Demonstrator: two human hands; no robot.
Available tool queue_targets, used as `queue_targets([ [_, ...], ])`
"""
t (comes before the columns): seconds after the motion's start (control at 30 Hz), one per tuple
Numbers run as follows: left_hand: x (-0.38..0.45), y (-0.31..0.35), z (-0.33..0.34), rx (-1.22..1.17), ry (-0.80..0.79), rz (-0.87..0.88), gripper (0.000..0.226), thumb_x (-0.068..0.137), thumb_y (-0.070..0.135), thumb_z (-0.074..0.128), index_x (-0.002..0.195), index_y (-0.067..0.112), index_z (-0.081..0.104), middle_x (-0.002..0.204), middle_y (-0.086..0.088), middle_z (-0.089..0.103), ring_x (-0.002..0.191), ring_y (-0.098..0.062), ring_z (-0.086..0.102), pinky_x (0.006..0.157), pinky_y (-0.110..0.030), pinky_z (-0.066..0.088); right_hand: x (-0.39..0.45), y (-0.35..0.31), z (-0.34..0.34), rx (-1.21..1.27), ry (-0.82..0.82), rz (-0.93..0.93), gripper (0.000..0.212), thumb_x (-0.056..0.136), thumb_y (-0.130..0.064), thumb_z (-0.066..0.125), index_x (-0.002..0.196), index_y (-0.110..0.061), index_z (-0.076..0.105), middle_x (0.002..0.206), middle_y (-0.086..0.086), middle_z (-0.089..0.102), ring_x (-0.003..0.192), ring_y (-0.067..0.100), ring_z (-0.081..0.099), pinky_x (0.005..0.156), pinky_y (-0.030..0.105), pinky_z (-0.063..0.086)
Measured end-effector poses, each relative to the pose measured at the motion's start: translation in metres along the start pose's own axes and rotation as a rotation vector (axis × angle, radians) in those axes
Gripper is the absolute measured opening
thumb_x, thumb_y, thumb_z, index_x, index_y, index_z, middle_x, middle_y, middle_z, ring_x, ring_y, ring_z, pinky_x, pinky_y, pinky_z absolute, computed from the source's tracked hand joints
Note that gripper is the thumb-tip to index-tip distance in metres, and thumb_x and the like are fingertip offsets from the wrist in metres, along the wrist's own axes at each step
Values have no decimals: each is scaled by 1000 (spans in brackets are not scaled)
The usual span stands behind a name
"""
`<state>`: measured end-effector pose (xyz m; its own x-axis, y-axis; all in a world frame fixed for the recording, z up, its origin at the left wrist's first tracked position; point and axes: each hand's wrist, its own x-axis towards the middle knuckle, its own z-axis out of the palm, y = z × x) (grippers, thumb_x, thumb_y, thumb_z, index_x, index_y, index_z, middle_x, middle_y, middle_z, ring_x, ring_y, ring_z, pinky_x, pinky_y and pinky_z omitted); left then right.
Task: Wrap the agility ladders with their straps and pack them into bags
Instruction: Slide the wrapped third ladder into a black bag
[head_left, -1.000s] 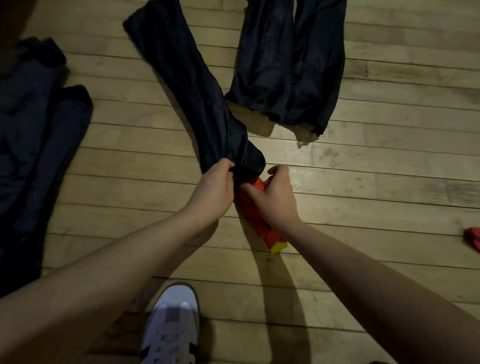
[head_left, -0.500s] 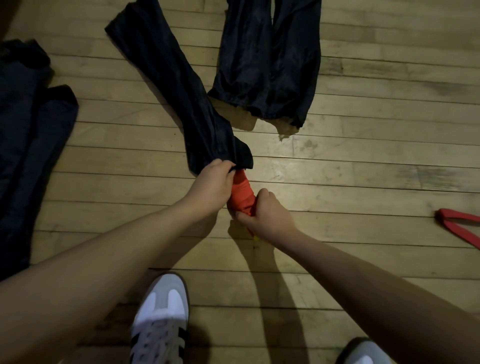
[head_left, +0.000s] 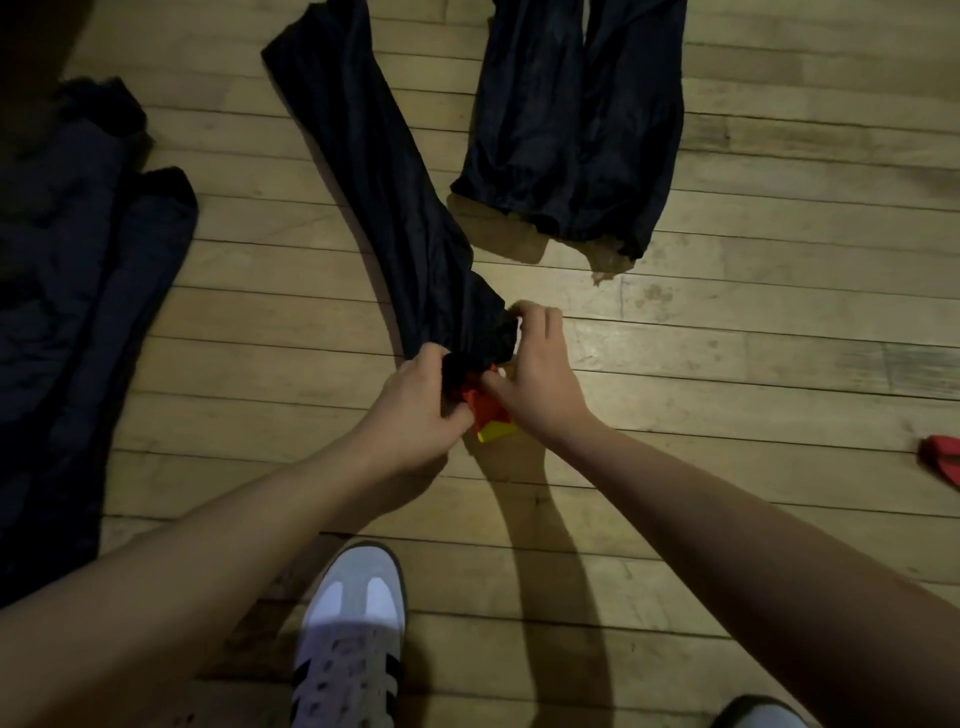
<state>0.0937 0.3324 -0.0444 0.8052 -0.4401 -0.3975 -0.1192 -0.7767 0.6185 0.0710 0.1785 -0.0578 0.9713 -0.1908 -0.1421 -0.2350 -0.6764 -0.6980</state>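
A long dark bag (head_left: 395, 197) lies diagonally on the wooden floor, its mouth at the near end. A folded red and yellow agility ladder (head_left: 488, 415) sticks out of that mouth, mostly hidden inside and behind my fingers. My left hand (head_left: 415, 405) grips the left side of the bag's opening. My right hand (head_left: 535, 379) grips the right side of the opening, fingers curled over the bunched fabric, with the ladder's end just under it.
Two more dark bags (head_left: 576, 130) lie side by side at the back. More dark fabric (head_left: 78, 291) is piled along the left. A red strap (head_left: 943, 457) lies at the right edge. My white shoe (head_left: 348, 634) stands below my arms.
My right hand has left the ladder's end and moved up to the bag's mouth. More of the ladder is covered by the bag than one second ago.
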Motion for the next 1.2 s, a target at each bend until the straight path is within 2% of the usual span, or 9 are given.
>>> queue_targets([
  [0.1, -6, 0, 9, 229, 9, 11, 96, 67, 58, 76, 137, 17, 24, 127, -5, 47, 118, -22, 44, 102, -36, 36, 8, 0, -7, -91, -46, -137, 49, 82, -6, 64, 128, -20, 54, 138, 6, 36, 122, 24, 46, 79, 37, 56],
  [0.23, -2, 5, 13, 380, 106, 39, 110, 64, 63, 76, 142, 15, 16, 134, -6, 46, 120, -24, 44, 102, -37, 31, 12, -2, -15, -96, -103, -220, 32, 86, 2, 51, 114, -9, 63, 118, 7, 59, 106, 23, 56, 76, 34, 48],
  [0.47, -5, 6, 12, 532, 133, 114, 96, 81, 49, 68, 149, 11, 12, 131, -8, 49, 118, -27, 49, 97, -35, 37, 11, 9, -17, -289, 29, -286, 15, 84, 3, 48, 95, -1, 57, 86, 15, 58, 78, 32, 51, 63, 32, 32],
  [0.57, 0, -2, -5, 508, 156, 105, 87, 84, 35, 69, 148, 9, 17, 129, -11, 50, 117, -27, 49, 96, -35, 41, 8, 8, -17, -297, 18, -258, 18, 85, 7, 47, 98, -1, 56, 91, 15, 57, 83, 30, 49, 67, 30, 30],
  [0.7, 17, -3, -21, 651, 210, 178, 80, 82, 3, 62, 150, 3, 20, 125, -19, 44, 106, -36, 48, 86, -41, 43, 5, -6, -14, -204, -60, -291, 22, 89, 5, 48, 107, -1, 57, 101, 14, 56, 92, 28, 52, 73, 37, 44],
  [0.8, 32, 1, -23, 717, 211, 127, 80, 85, 4, 60, 151, 7, 16, 138, -22, 35, 112, -38, 49, 91, -41, 44, 20, -20, -18, -166, 16, -295, 21, 86, 6, 47, 102, -2, 56, 96, 13, 55, 85, 26, 51, 69, 39, 45],
  [0.9, 50, 2, -31, 683, 203, 92, 80, 89, 5, 56, 152, 14, 8, 146, -19, 24, 112, -36, 52, 81, -42, 49, 40, -29, -24, -170, 114, -282, 21, 81, 10, 48, 97, -2, 56, 89, 10, 51, 78, 19, 43, 66, 30, 35],
  [1.0, 73, 4, -49, 673, 167, 129, 85, 87, -3, 55, 152, 14, 2, 151, -18, 16, 120, -35, 48, 82, -43, 52, 59, -33, -24, -195, 173, -292, 26, 78, 12, 47, 99, -1, 56, 91, 14, 53, 81, 27, 49, 68, 32, 37],
  [1.2, 118, 19, -81, 641, 206, 210, 60, 89, -6, 49, 145, 6, 31, 150, -15, 28, 122, -33, 47, 81, -42, 49, 99, -32, -28, -169, 258, -250, 32, 77, 12, 42, 105, 2, 56, 100, 18, 54, 90, 34, 51, 76, 42, 46],
])
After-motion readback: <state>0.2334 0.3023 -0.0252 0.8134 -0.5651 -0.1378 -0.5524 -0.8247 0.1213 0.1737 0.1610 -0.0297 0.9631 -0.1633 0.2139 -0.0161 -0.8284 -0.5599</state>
